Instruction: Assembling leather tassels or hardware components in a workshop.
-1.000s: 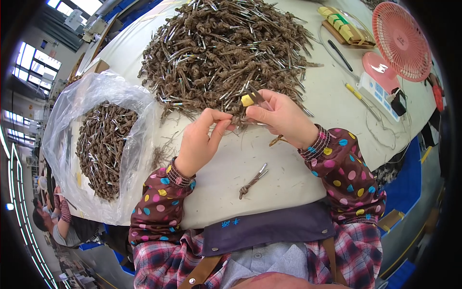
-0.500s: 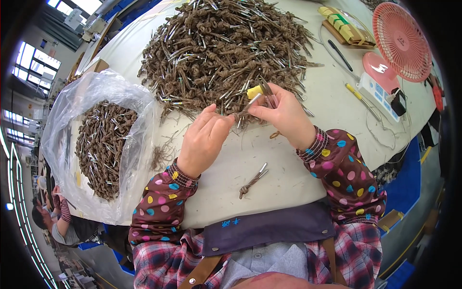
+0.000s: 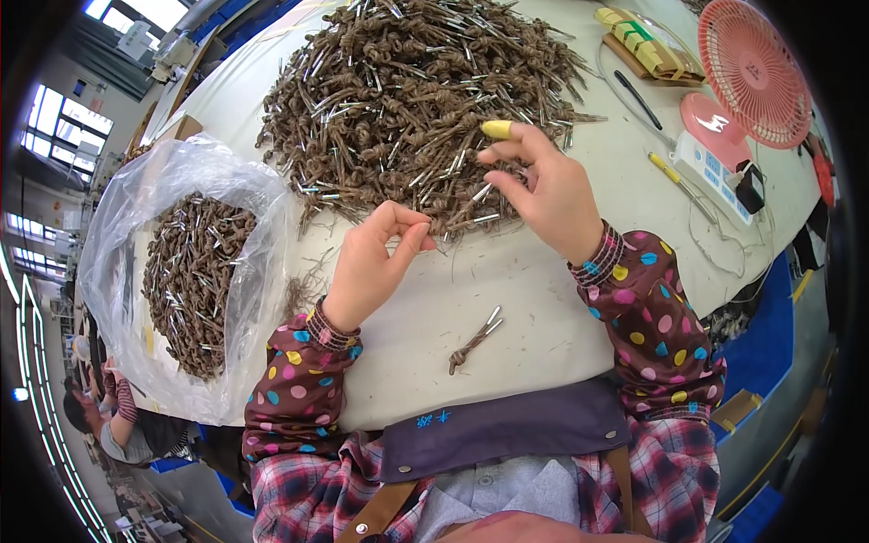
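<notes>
Here, left hand (image 3: 373, 268) fingers pinched together on thin brown strand at edge of big pile of knotted cords (image 3: 407, 100). Right hand (image 3: 541, 185) fingers half-spread, yellow-capped fingertip up, touching pile. Cords likely light, limp; metal tips stiff, so grip at knot. One loose cord (image 3: 472, 342) on surface (image 3: 543, 299), near body.

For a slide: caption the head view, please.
Both hands, left and right, pick at a heap of brown knotted cords.

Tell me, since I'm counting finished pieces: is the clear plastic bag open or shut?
Open: the clear plastic bag gapes wide, knotted brown cords showing inside.
</notes>
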Tool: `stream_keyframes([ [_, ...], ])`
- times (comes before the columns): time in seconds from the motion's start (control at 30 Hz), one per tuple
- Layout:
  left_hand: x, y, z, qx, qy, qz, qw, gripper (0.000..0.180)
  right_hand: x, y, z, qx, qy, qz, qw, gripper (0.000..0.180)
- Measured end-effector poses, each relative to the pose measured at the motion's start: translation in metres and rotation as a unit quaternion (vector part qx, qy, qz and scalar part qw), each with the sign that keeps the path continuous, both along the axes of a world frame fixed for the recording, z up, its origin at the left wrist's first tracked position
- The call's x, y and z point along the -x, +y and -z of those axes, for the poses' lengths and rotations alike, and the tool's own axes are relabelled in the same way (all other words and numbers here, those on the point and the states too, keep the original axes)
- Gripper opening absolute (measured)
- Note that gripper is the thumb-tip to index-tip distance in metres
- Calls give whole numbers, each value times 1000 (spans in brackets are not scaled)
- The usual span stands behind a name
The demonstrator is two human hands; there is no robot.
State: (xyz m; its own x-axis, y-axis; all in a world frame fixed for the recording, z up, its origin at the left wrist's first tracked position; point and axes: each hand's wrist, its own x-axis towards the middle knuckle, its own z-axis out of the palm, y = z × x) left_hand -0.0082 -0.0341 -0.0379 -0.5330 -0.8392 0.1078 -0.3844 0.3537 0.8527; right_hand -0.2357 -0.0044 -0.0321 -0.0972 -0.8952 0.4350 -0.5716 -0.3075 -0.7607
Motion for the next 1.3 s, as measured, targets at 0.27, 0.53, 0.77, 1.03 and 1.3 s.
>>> stream_keyframes([
  [0.27, 7, 10, -4, 135, -47, -9, 990, 8, -25, 14, 19, 44, 165, -86, 982, 35],
  [0.53, 4, 6, -8, 203, -38, 37, 978, 9, -17, 6, 19, -53, -33, -114, 992, 21],
  [0.77, 0, 3, -4, 262, -10, 74, 962, 12, 10, -10, 24, -121, -19, -22, 992, 27],
  [1.03, 4, 3, -2, 279, -38, 53, 958, 13, -17, 13, 2, -141, -67, -168, 973, 41],
  [1.3, 6, 0, -1, 318, -25, 64, 946, 14, -16, 7, 15, -173, -241, -179, 938, 27],
])
